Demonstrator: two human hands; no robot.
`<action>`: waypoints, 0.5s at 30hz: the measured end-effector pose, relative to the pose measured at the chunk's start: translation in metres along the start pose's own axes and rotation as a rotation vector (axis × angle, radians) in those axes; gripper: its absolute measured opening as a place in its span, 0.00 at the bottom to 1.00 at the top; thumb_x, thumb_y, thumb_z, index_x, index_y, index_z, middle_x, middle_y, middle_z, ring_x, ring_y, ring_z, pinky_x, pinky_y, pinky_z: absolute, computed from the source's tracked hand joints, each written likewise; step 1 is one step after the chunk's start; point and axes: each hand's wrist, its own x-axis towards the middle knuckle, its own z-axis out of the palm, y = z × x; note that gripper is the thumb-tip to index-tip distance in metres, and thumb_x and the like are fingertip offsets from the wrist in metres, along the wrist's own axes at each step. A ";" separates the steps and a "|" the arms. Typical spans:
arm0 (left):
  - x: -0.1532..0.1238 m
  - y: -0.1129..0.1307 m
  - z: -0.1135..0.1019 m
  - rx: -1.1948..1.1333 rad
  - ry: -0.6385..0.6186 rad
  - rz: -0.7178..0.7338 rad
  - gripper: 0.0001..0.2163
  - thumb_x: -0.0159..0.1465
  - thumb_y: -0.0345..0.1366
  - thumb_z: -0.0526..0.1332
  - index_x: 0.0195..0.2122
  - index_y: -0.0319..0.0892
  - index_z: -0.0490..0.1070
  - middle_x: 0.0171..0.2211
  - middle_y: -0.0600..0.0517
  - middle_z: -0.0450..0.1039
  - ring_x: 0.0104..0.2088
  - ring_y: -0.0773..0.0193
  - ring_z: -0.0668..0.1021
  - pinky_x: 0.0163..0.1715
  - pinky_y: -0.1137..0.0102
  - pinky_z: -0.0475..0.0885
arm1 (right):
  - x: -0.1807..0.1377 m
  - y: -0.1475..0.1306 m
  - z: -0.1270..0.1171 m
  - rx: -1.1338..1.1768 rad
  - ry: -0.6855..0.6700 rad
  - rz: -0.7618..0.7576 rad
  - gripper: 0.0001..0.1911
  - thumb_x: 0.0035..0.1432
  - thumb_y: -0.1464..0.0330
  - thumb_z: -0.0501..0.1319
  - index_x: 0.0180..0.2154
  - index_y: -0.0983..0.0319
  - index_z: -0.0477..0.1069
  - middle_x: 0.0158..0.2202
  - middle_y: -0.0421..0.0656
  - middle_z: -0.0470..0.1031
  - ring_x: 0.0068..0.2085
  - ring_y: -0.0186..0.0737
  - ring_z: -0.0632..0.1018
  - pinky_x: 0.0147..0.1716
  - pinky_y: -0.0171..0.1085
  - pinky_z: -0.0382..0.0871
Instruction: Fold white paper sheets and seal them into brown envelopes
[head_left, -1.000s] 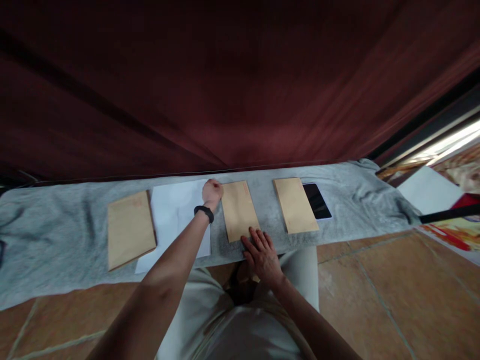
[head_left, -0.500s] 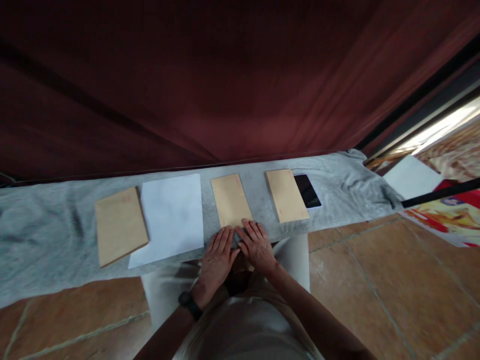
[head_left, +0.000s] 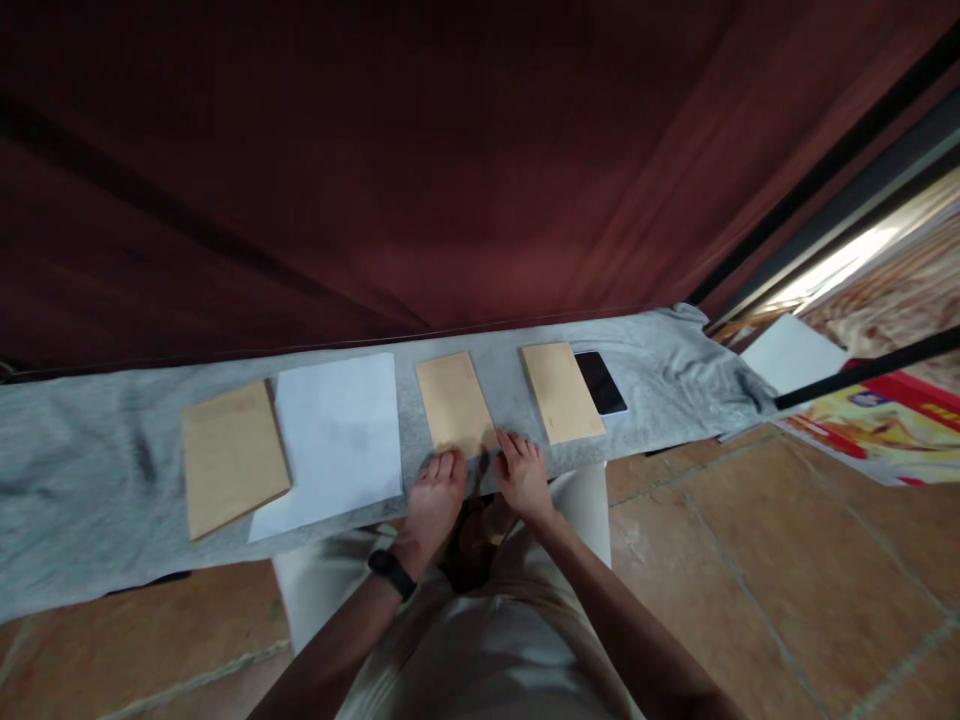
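A brown paper envelope [head_left: 454,398] lies on the grey cloth in front of me. My left hand [head_left: 436,496] is at its lower edge, fingers curled and close together on the near end. My right hand [head_left: 523,478] is at its near right corner, with thumb and forefinger closed at the edge. Whether either thumb goes under the paper is hard to see. To the right lies a stack of brown envelopes [head_left: 564,392], partly over a dark-screened phone [head_left: 601,382]. On the left, white paper [head_left: 339,435] lies beside another brown envelope stack [head_left: 234,455], which overlaps it.
Grey cloth [head_left: 660,360] covers the narrow bench across my lap. A dark red curtain [head_left: 420,200] hangs behind it. On the right are a black bar [head_left: 870,370], a white sheet [head_left: 795,355] and a colourful printed box [head_left: 877,415]. Tiled floor [head_left: 705,560] lies below.
My hands have gone from lying flat with spread fingers to curled at the envelope's near edge. They have moved slightly apart. The view has shifted a little.
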 end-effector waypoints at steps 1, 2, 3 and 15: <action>0.005 0.001 -0.002 0.025 -0.021 0.014 0.16 0.68 0.27 0.54 0.55 0.35 0.72 0.48 0.39 0.76 0.48 0.50 0.78 0.46 0.60 0.75 | 0.007 -0.003 0.001 0.025 0.005 0.047 0.23 0.65 0.71 0.55 0.61 0.65 0.67 0.52 0.54 0.76 0.52 0.51 0.74 0.54 0.48 0.66; 0.010 0.002 -0.004 0.046 -0.041 0.028 0.17 0.67 0.25 0.54 0.55 0.34 0.72 0.47 0.38 0.76 0.47 0.50 0.78 0.43 0.60 0.75 | 0.014 -0.005 0.001 0.067 0.009 0.092 0.21 0.64 0.71 0.56 0.58 0.66 0.70 0.49 0.54 0.77 0.50 0.51 0.75 0.52 0.47 0.67; 0.014 0.003 -0.006 0.063 -0.057 0.041 0.17 0.66 0.23 0.54 0.55 0.32 0.72 0.46 0.38 0.76 0.47 0.49 0.78 0.42 0.61 0.76 | 0.021 -0.007 0.002 0.133 0.015 0.136 0.19 0.63 0.72 0.56 0.54 0.65 0.73 0.45 0.53 0.77 0.47 0.50 0.76 0.51 0.46 0.68; 0.040 0.009 -0.029 0.047 -0.083 -0.014 0.14 0.67 0.24 0.52 0.50 0.38 0.70 0.43 0.40 0.75 0.41 0.54 0.80 0.35 0.65 0.77 | 0.043 -0.028 -0.001 1.177 0.050 0.406 0.17 0.54 0.55 0.61 0.40 0.59 0.74 0.31 0.40 0.77 0.31 0.40 0.78 0.33 0.41 0.79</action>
